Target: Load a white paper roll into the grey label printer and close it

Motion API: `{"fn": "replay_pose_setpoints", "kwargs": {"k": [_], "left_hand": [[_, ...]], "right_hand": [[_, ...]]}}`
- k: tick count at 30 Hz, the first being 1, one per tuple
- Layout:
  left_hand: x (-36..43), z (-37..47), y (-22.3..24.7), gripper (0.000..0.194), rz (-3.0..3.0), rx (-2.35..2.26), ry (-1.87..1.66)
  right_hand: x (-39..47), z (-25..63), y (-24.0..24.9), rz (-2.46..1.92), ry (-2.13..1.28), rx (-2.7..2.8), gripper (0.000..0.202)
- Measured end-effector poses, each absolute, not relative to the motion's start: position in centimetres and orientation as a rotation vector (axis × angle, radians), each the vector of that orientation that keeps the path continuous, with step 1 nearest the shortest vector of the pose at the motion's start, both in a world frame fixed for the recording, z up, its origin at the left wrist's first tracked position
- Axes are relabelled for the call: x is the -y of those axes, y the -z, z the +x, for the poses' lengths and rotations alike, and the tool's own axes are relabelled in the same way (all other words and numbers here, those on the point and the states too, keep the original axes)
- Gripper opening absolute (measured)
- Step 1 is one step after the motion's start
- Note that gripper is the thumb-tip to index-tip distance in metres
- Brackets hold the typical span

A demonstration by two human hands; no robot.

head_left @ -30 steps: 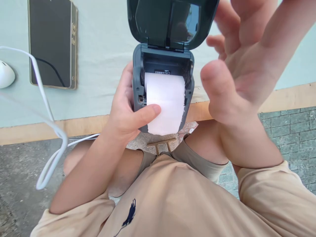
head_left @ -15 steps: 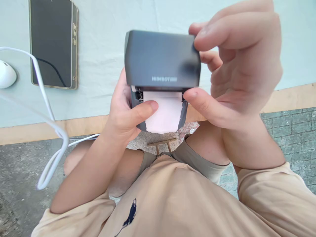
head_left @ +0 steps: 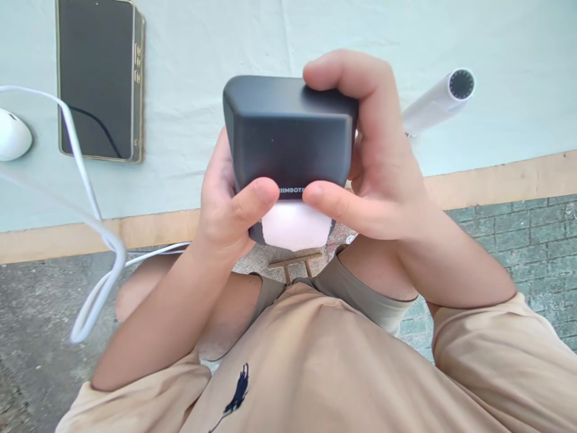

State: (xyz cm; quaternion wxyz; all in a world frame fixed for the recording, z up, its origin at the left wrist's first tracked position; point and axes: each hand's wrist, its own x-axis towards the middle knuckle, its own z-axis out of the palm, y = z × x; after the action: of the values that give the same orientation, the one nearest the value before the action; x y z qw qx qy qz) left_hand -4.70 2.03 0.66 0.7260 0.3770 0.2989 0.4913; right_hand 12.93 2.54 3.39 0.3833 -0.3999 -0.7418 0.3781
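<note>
A dark grey label printer [head_left: 288, 144] with NIIMBOT lettering is held up over the near table edge, between both hands. From its near side sticks a strip of white paper [head_left: 295, 227] with a ragged end. My left hand [head_left: 225, 204] grips the printer's left side, its thumb on the lower front edge and its other fingers hidden behind. My right hand [head_left: 369, 156] is wrapped round the right side, one finger on the top and the thumb pressed beside the lettering. The printer's cover is down over the paper.
A phone [head_left: 97, 78] lies at the table's left. Next to it is a white rounded device [head_left: 13, 135], with a white cable [head_left: 83, 174] looping past the edge. Behind my right hand stands a white tube-shaped thing [head_left: 442, 99] with a dark end. My knees are below the table edge.
My right hand has swung the printer's cover down over the paper slot and closed round it. My left thumb has moved up slightly to the cover's edge.
</note>
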Motion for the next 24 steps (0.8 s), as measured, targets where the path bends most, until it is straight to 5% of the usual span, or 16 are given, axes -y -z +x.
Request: {"fn": "replay_pose_setpoints", "kwargs": {"k": [4, 13, 24], "left_hand": [[-2.0, -4.5, -0.3, 0.043, 0.894, -0.687, -1.079], [-2.8, -2.7, -1.3, 0.068, 0.980, -0.726, -1.180], [-3.2, -4.6, 3.6, 0.048, 1.006, -0.492, -1.174]], "right_hand": [[-2.6, 12.8, -3.3, -0.956, -1.075, 1.856, 0.048], [-2.4, 13.0, -3.7, -1.000, -1.138, 1.845, 0.043], [-2.6, 12.9, -3.4, -1.030, -0.954, 1.929, 0.048]]}}
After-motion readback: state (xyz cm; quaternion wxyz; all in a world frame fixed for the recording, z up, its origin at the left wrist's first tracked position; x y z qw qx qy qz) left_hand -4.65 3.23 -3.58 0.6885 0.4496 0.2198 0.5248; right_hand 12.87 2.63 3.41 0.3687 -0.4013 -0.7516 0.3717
